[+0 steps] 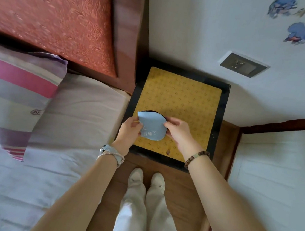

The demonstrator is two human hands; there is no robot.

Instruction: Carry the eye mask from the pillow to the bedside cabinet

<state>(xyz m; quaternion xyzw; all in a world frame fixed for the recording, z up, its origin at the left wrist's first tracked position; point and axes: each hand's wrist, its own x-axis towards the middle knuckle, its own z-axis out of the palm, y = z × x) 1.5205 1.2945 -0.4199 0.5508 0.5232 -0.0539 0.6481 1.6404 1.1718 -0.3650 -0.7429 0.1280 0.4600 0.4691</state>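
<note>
Yellow-topped bedside cabinet (179, 97) beneath both hands (128, 129) (178, 132) pinching the eye mask (151, 126).

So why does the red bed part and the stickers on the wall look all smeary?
In the head view, the red headboard and blue wall stickers near the edges are motion-blurred and stretched by the wide-angle lens; the blue eye mask, held by the left hand and right hand, stays fairly sharp, in soft, even light.
</note>
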